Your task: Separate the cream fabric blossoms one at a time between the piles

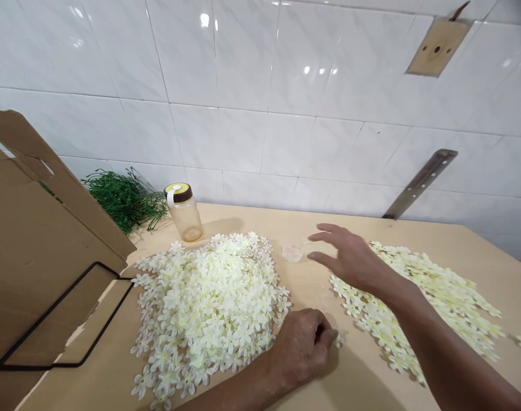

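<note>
Cream flowers (226, 297) in two heaps (444, 291), two hands (301, 348) (350, 257), one bottle (187, 220)

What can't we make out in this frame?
All head view:
Left hand: curled fingers hide whether it grips the flower.
Clear piece by the right hand: small, see-through; exact shape unclear.
Green stems: partly behind cardboard.
Cardboard: cut off by the left edge.

There are two flower piles (226, 297) and one bottle (187, 221).
</note>
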{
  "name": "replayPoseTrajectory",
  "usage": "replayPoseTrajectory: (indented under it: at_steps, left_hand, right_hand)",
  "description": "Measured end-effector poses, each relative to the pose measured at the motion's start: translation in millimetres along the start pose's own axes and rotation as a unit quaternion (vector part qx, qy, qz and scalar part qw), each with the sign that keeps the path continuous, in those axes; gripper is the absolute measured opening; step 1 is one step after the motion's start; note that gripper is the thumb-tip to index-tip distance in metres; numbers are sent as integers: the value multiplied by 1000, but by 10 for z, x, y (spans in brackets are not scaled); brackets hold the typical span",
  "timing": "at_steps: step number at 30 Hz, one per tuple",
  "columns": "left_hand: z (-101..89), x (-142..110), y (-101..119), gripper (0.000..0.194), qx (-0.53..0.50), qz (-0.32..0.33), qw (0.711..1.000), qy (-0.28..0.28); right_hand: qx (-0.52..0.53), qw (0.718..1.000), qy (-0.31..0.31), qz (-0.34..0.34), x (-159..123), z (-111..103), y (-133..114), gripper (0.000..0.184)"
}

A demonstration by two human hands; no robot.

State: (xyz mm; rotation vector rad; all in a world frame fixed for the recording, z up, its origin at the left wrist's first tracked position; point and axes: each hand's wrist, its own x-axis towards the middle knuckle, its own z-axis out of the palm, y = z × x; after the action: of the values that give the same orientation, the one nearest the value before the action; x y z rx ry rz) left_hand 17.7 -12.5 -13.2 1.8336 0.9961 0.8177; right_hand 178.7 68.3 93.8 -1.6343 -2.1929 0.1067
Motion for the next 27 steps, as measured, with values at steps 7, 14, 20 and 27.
replayPoseTrajectory:
  at_steps: [7,14,20,27]
  left_hand:
    - [-56,29,52,23,-88,-28,995,29]
    - [-57,38,64,27,-98,-72,992,43]
    - [-50,32,97,29,-74,-104,990,65]
    - [-52,40,141,31,-100,-113,985,81]
  right_hand:
    - [444,859,-26,253,-893,166,163,52]
    - [486,832,-163,214,-1118,479,81,44]
    - [464,840,-145,240,-1169,563,81,36]
    - [431,860,-99,255,-1215,560,128,37]
